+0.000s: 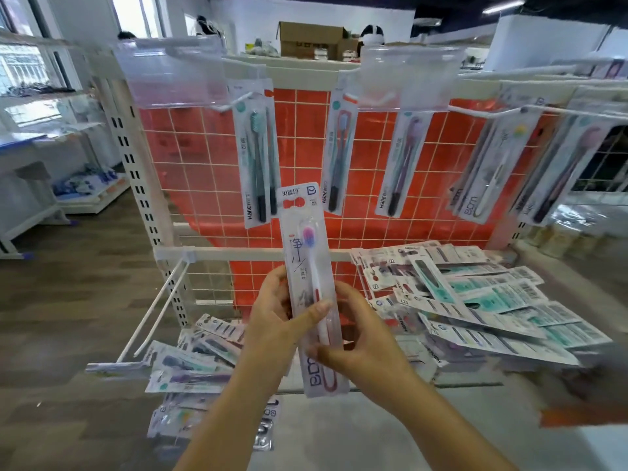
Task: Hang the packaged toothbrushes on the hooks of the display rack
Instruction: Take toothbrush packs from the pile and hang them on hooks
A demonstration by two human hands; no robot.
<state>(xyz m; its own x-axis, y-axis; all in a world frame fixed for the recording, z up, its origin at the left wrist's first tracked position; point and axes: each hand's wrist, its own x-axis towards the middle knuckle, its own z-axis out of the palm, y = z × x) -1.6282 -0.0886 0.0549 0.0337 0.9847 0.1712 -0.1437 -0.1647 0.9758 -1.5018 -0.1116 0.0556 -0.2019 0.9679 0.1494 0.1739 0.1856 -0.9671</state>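
I hold one packaged toothbrush (307,263) upright in front of the display rack (204,185); its brush has a pink-and-blue head and a white handle. My left hand (277,317) grips the pack from the left, thumb across its front. My right hand (356,338) pinches the pack's lower right edge. Other packs hang on the rack's upper hooks (234,100), among them a teal one (256,154), a red-topped one (339,151) and a purple one (402,161). A long white hook (159,300) at the lower left bar carries no pack.
A heap of loose toothbrush packs (482,300) lies on the shelf to my right, and more packs (193,365) lie at lower left. Further packs hang at the far right (530,158). Clear price-tag flaps (173,73) top the hooks. White shelving (51,158) stands at left.
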